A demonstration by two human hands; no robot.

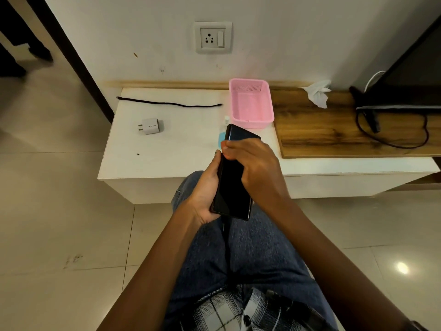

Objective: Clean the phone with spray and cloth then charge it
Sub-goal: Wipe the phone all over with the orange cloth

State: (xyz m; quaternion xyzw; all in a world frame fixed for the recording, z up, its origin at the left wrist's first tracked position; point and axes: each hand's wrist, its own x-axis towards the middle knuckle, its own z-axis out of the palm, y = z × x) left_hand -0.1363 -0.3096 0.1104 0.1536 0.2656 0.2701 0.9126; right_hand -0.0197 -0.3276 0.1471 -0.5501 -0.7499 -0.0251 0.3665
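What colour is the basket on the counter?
Pink, seen clearly in the head view: the basket.

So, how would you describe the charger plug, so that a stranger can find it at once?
Start at the wall socket and look down to the white table. Below the straight black cable, left of the pink basket, lies the charger plug. It is the only small white block with metal pins.
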